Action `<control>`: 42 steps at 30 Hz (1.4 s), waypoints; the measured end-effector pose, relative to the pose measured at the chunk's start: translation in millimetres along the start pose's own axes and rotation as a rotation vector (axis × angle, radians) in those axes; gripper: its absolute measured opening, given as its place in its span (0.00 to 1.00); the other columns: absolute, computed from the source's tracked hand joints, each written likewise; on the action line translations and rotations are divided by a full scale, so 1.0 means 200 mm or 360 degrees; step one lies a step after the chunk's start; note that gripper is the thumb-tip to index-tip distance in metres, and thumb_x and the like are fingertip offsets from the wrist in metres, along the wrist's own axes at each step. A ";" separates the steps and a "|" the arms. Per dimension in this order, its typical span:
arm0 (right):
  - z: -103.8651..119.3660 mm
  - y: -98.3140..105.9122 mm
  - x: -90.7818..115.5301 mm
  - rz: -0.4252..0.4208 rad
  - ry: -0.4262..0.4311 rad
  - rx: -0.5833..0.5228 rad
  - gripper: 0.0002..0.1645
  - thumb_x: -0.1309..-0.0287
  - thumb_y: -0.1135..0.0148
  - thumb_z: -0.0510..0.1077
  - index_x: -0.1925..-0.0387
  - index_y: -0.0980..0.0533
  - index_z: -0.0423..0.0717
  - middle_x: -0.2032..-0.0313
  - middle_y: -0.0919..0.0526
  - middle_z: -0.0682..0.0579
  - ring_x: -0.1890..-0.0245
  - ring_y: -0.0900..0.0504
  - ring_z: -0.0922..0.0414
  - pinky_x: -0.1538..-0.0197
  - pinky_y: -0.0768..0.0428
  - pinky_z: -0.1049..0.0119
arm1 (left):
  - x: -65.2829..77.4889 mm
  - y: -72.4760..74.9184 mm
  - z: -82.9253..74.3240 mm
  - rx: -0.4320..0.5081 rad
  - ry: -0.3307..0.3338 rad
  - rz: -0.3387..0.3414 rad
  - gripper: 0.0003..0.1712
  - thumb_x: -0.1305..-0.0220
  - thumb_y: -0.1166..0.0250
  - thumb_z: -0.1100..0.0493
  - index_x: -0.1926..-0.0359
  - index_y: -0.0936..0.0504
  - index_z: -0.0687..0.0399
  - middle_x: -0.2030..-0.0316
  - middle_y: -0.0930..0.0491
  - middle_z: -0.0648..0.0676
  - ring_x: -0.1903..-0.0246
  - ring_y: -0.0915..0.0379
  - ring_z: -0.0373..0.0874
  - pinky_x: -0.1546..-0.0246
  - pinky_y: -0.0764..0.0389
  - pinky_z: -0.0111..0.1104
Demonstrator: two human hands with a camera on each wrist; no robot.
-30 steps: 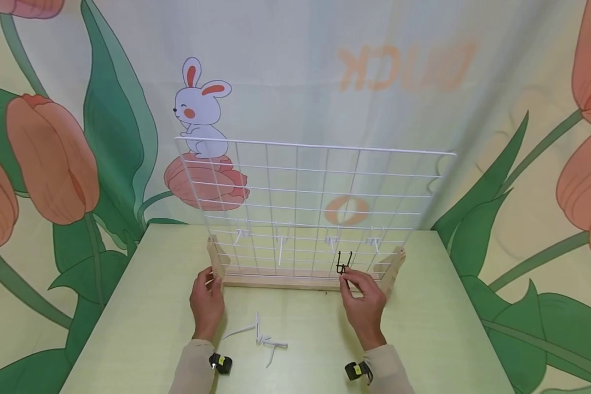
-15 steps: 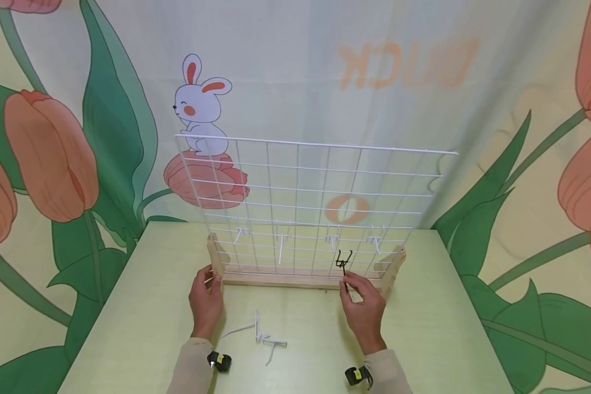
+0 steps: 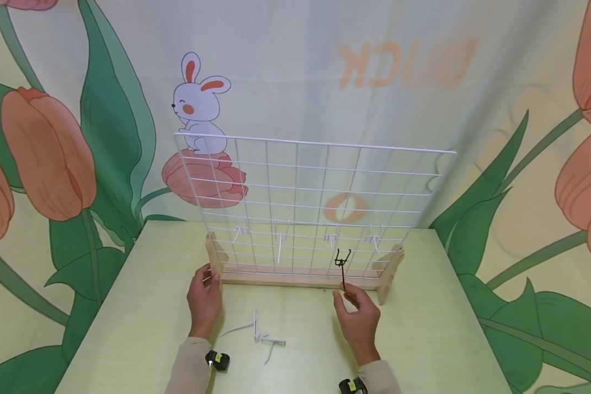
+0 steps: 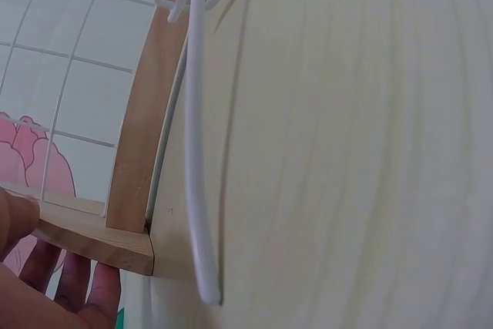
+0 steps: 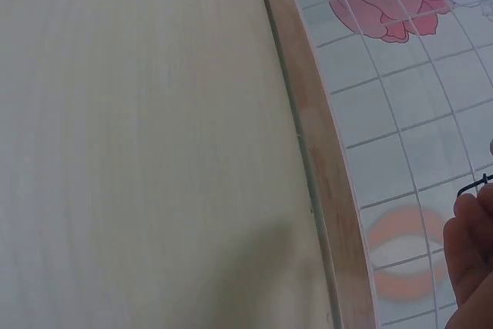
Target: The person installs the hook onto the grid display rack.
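My left hand [image 3: 204, 303] grips the left wooden foot of the stand [image 4: 96, 246], its thumb on one side and fingers curled on the other. A white wire grid panel [image 3: 296, 180] stands upright in that wooden base. The black wire hook [image 3: 342, 265] is at the lower right part of the grid, its prong pointing toward me. At the prong's near end is my right hand [image 3: 359, 323], thumb apart from the index finger, which looks to touch the tip. In the right wrist view only a bit of the black hook [image 5: 471, 184] shows above the fingertips.
Several white hooks, one of them a long-pronged hook [image 3: 279, 246], hang in a row on the grid. Loose white hooks [image 3: 258, 334] lie on the table [image 3: 305, 366] between my forearms. A printed curtain [image 3: 295, 71] hangs behind.
My right hand has slid back along the black hook's prong toward me, and its thumb has parted from the prong. The hook stays at the grid. My left hand keeps its place.
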State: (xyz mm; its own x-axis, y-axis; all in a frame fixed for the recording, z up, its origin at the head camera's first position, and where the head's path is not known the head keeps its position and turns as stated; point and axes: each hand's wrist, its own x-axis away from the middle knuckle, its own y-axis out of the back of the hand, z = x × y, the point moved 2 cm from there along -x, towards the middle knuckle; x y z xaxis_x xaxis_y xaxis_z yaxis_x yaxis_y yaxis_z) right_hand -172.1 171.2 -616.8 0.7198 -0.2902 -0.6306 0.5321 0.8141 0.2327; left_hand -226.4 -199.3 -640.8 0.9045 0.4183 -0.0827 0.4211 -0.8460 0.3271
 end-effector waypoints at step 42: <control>0.26 -0.35 0.34 0.1453 0.0228 0.0276 0.18 0.47 0.34 0.29 0.57 0.11 0.46 0.61 0.10 0.57 0.60 0.14 0.66 0.57 0.16 0.74 | -0.01 0.00 0.00 0.0039 -0.0020 -0.0035 0.21 0.19 0.42 0.59 0.30 0.27 0.53 0.38 0.22 0.62 0.38 0.23 0.61 0.37 0.19 0.56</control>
State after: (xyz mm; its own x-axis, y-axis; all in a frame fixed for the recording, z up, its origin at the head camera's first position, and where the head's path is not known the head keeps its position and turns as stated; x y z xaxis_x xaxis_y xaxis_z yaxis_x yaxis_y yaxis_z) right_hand -136.7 68.5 -638.1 0.8359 0.4976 -0.2319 -0.1440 0.6064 0.7820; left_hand -228.6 -198.9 -640.0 0.8958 0.4327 -0.1015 0.4422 -0.8445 0.3022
